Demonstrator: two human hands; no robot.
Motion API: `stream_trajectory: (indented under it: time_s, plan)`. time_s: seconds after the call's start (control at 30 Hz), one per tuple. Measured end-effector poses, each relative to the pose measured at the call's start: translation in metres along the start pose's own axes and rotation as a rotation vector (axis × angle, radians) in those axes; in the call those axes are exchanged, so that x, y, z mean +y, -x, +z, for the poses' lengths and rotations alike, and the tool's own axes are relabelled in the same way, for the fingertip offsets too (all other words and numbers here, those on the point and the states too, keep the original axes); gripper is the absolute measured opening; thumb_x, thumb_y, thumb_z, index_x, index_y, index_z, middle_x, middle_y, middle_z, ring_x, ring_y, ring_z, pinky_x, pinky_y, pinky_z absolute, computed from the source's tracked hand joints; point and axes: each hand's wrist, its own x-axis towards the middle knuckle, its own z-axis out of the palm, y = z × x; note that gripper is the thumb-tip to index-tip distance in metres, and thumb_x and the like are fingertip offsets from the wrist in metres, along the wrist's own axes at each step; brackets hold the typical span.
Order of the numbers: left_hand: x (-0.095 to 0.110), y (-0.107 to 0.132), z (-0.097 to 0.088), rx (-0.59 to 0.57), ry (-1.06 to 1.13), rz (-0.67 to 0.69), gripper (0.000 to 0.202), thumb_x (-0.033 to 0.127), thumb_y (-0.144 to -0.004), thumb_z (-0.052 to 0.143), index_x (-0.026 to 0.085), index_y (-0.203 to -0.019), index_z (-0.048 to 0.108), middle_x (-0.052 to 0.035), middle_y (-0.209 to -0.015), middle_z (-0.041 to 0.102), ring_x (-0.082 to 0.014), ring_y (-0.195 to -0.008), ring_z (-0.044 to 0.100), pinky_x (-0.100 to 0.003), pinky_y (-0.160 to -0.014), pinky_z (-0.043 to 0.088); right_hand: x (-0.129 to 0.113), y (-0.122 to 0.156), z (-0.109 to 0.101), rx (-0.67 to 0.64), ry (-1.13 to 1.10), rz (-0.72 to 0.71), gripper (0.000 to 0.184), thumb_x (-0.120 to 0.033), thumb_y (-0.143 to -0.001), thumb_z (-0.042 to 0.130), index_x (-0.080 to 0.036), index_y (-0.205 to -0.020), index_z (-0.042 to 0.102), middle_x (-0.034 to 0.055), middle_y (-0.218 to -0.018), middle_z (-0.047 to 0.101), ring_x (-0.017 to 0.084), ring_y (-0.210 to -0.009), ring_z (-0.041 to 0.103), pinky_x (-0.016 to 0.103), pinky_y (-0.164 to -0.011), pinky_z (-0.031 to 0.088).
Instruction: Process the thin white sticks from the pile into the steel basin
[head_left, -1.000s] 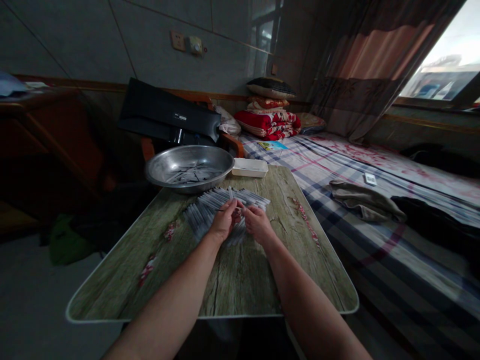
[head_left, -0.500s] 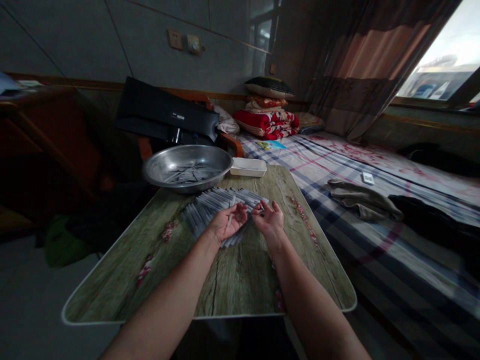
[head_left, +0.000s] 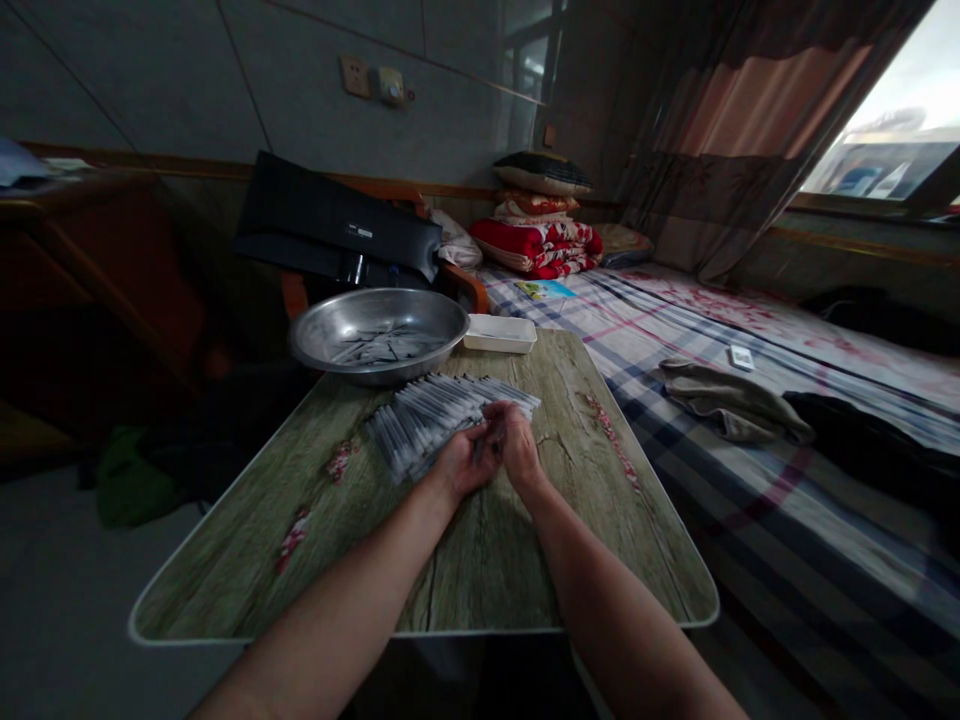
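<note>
Handling slim plastic-sleeved sticks on a wood-print table, both bare hands meet at the near right end of the fanned rows. Step in hand, as judged: working a small number of sticks at the end of the rows, apparently sorting or separating them. Next move, as judged, calls for parting the hands just enough to free whatever lies between them without disturbing the rows.

Left hand lies low and turned inward, its fingers reaching right, against the end of the rows. Right hand stands more upright, fingers bunched and curled toward the left hand, their tips touching it or just beside it. Neither hand is spread wide; both look half-closed. Blur and overlap hide the grip, so I cannot tell whether either hand holds a stick. The rows extend left and far from the hands.

Farther off, a steel basin holds more sticks, with a white plastic tray just to its right. Right of the table lies a checked bedsheet bearing a folded grey-brown cloth.
</note>
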Motion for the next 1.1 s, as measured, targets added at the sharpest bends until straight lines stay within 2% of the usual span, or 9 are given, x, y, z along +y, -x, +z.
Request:
stream_trajectory:
  time_s: [0.17,0.3,0.43,0.57,0.7,0.83,0.93,1.03,1.1]
  plan:
    - [0.003,0.003,0.005,0.018,0.08,-0.052,0.019,0.005,-0.088,0.051,0.014,-0.086,0.067,-0.0061,-0.075,0.072,-0.015,-0.065,0.07,-0.024,-0.064,0.059,-0.006,-0.001,-0.004,-0.003,0.034,-0.016,0.042,-0.057,-0.095,0.043,-0.024,-0.088,0.069,0.0052,-0.09,0.067,0.019,-0.078,0.058,0.03,-0.072,0.048]
    - [0.007,0.007,0.01,0.062,0.113,-0.048,0.018,0.003,-0.089,0.051,0.012,-0.09,0.066,-0.0101,-0.084,0.073,-0.0173,-0.076,0.074,-0.025,-0.067,0.061,-0.006,-0.008,-0.009,0.241,0.058,-0.136,0.037,-0.054,-0.095,0.042,-0.025,-0.088,0.065,0.0051,-0.093,0.065,0.021,-0.093,0.058,0.033,-0.087,0.047]
    - [0.012,0.014,0.014,0.066,0.152,-0.115,0.013,0.003,-0.09,0.054,0.013,-0.091,0.063,-0.0011,-0.07,0.061,-0.0056,-0.05,0.059,-0.011,-0.044,0.047,0.006,-0.017,-0.015,0.441,0.093,-0.204,0.03,-0.049,-0.095,0.043,-0.026,-0.091,0.061,0.0043,-0.092,0.06,0.02,-0.091,0.056,0.032,-0.083,0.045]
    - [0.017,0.02,0.023,0.121,0.109,-0.107,0.011,0.005,-0.09,0.055,0.014,-0.086,0.06,0.0039,-0.062,0.051,-0.0031,-0.04,0.045,-0.01,-0.034,0.035,0.019,-0.019,-0.016,0.426,0.159,-0.226,0.023,-0.044,-0.094,0.046,-0.026,-0.093,0.061,0.0045,-0.096,0.059,0.02,-0.094,0.056,0.032,-0.084,0.045]
    - [0.03,0.021,0.035,0.309,0.123,0.025,0.019,-0.001,-0.086,0.051,0.015,-0.084,0.06,0.0012,-0.064,0.056,-0.0072,-0.047,0.054,-0.014,-0.042,0.046,0.023,-0.019,-0.014,0.396,0.222,-0.225,0.023,-0.044,-0.093,0.045,-0.026,-0.092,0.06,0.005,-0.095,0.058,0.021,-0.096,0.054,0.034,-0.089,0.044]
    - [0.063,0.019,0.046,0.396,0.203,0.138,0.024,-0.007,-0.081,0.049,0.016,-0.078,0.058,-0.0017,-0.07,0.058,-0.0088,-0.055,0.059,-0.018,-0.052,0.053,0.023,-0.019,-0.013,0.384,0.244,-0.259,0.023,-0.042,-0.093,0.045,-0.026,-0.091,0.061,0.0042,-0.092,0.057,0.021,-0.094,0.052,0.036,-0.094,0.041]
    - [0.102,0.013,0.057,0.426,0.187,0.208,0.023,-0.004,-0.085,0.047,0.017,-0.079,0.055,-0.0017,-0.072,0.056,-0.0091,-0.059,0.057,-0.019,-0.057,0.053,0.025,-0.019,-0.012,0.372,0.263,-0.257,0.022,-0.039,-0.094,0.045,-0.025,-0.092,0.061,0.0047,-0.094,0.058,0.021,-0.094,0.053,0.035,-0.093,0.041]
    - [0.151,0.003,0.07,0.5,0.019,0.338,0.018,0.006,-0.092,0.047,0.019,-0.08,0.052,-0.0021,-0.073,0.054,-0.0118,-0.065,0.056,-0.023,-0.063,0.053,0.026,-0.018,-0.011,0.376,0.281,-0.245,0.021,-0.038,-0.095,0.044,-0.025,-0.094,0.06,0.0053,-0.096,0.058,0.021,-0.096,0.054,0.035,-0.094,0.041]
    - [0.184,-0.005,0.076,0.515,-0.098,0.432,0.016,0.024,-0.098,0.048,0.019,-0.084,0.052,-0.0044,-0.078,0.057,-0.0159,-0.075,0.059,-0.031,-0.071,0.053,0.027,-0.018,-0.011,0.376,0.307,-0.238,0.021,-0.038,-0.095,0.042,-0.024,-0.095,0.059,0.0057,-0.097,0.058,0.021,-0.096,0.054,0.036,-0.094,0.042]
